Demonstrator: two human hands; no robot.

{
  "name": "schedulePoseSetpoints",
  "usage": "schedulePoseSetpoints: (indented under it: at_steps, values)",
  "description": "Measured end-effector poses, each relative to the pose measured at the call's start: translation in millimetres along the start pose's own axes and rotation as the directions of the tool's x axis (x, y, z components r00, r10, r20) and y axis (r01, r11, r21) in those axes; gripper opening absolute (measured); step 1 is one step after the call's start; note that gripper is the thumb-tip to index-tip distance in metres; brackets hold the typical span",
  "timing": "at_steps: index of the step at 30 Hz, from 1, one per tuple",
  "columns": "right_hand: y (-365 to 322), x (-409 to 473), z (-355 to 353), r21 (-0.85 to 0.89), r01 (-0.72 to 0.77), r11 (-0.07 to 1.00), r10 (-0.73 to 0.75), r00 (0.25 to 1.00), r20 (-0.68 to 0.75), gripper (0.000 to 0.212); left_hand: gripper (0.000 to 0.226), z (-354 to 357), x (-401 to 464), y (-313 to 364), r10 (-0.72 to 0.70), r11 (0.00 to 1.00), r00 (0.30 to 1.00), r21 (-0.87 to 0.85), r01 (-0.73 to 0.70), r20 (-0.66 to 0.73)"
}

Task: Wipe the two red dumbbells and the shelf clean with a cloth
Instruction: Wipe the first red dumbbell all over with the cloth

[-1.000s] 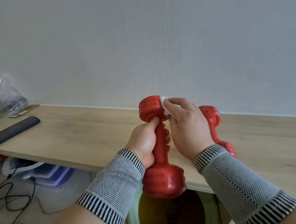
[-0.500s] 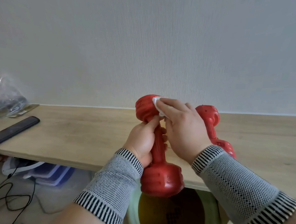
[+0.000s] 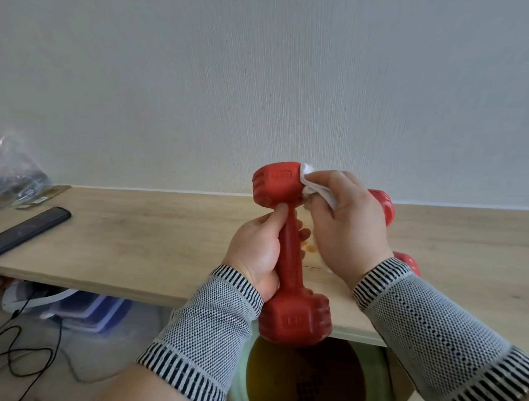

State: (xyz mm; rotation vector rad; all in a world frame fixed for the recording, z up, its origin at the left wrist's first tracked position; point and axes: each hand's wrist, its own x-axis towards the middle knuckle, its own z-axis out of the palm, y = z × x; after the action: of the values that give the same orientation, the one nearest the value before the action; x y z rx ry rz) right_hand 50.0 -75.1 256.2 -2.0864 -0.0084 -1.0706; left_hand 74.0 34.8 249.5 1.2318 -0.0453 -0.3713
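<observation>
The left hand (image 3: 256, 249) is wrapped tight round the grip of a red dumbbell (image 3: 288, 253), thumb up against the underside of the top head, holding it nearly upright out in front of the shelf (image 3: 151, 240) edge. The right hand (image 3: 347, 226) pinches a small white cloth (image 3: 314, 187) between curled fingers and presses it to the right side of that top head. Behind the right hand the second dumbbell (image 3: 385, 206) lies on the shelf, mostly hidden, only bits of its two ends showing. A small orange-brown spot (image 3: 310, 248) marks the wood just past the hands. Further left on the shelf lie a dark phone (image 3: 25, 232) and a crumpled plastic bag (image 3: 10, 174); below the held weight sits a round basin (image 3: 308, 383) with something dark and yellowish in it, and cables (image 3: 19, 347) trail on the floor. The risk I see is the weight itself: it hangs past the shelf edge, straight over that basin, held by one hand only. A hard rub from the cloth could twist it in the grip, and if it slips it would drop into the basin. The cloth is small too, so it could slide off the rounded head and leave parts unwiped.
</observation>
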Motion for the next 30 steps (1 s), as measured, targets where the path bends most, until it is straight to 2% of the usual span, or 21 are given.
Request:
schedulePoseSetpoints:
  at_steps: [3, 6, 10, 13, 16, 18, 20, 22, 24, 27, 28, 30]
  values:
    - [-5.6, -2.7, 3.5, -0.071, 0.144, 0.987, -0.146, 0.989, -0.030, 0.028, 0.035, 0.3, -1.0, -2.5, 0.007, 0.999, 1.000, 0.032, -0.007, 0.000]
    - [-4.7, -2.7, 2.3, -0.094, 0.188, 0.978, -0.191, 0.981, -0.028, 0.031, 0.034, -0.1, 0.4, -4.1, 0.014, 1.000, 1.000, 0.017, -0.014, -0.003]
    - [7.2, 1.8, -1.5, 0.039, -0.044, 0.998, 0.044, 0.999, 0.016, 0.023, 0.035, -0.6, 2.2, -4.0, 0.011, 0.999, 1.000, -0.037, -0.010, 0.015]
    - [6.5, 2.4, -0.9, 0.089, -0.088, 0.992, 0.087, 0.996, 0.014, 0.022, 0.037, 0.7, 1.3, -2.1, 0.028, 0.999, 0.999, -0.029, -0.028, 0.020]
    - [-2.8, 3.1, -1.0, 0.070, -0.013, 0.997, 0.015, 0.999, -0.036, 0.023, 0.034, 3.0, 1.2, -1.5, 0.076, 0.996, 0.997, 0.051, -0.075, -0.020]
    - [-8.4, 5.5, -1.6, -0.018, 0.113, 0.993, -0.114, 0.991, -0.067, 0.028, 0.030, 3.5, 1.3, -2.2, 0.101, 0.988, 0.994, 0.117, -0.097, -0.030]
    - [-10.9, 6.6, -0.9, -0.151, 0.246, 0.957, -0.252, 0.967, -0.025, 0.033, 0.030, 2.9, 0.2, -4.0, 0.110, 0.980, 0.993, 0.170, -0.103, -0.033]
    - [-9.8, 5.8, 0.2, -0.219, 0.307, 0.926, -0.309, 0.951, 0.028, 0.037, 0.031, 1.1, -0.4, -4.7, 0.118, 0.973, 0.992, 0.203, -0.108, -0.037]
    - [-3.9, 5.5, -0.4, -0.183, 0.264, 0.947, -0.261, 0.965, 0.037, 0.040, 0.028, -0.8, -1.5, -4.2, 0.136, 0.970, 0.990, 0.207, -0.125, -0.036]
    - [9.3, 10.5, -3.0, -0.047, 0.058, 0.997, -0.056, 0.998, 0.031, 0.043, 0.024, -1.5, -3.3, -2.0, 0.138, 0.976, 0.990, 0.173, -0.132, -0.022]
    - [9.8, 10.8, -3.2, -0.024, 0.042, 0.999, -0.041, 0.999, 0.018, 0.043, 0.024, -0.8, -3.7, -0.9, 0.130, 0.981, 0.991, 0.150, -0.126, -0.014]
    - [0.6, 8.9, -1.5, -0.006, 0.107, 0.994, -0.107, 0.994, -0.025, 0.040, 0.028, 0.0, -4.8, 2.6, 0.104, 0.991, 0.995, 0.080, -0.104, -0.004]
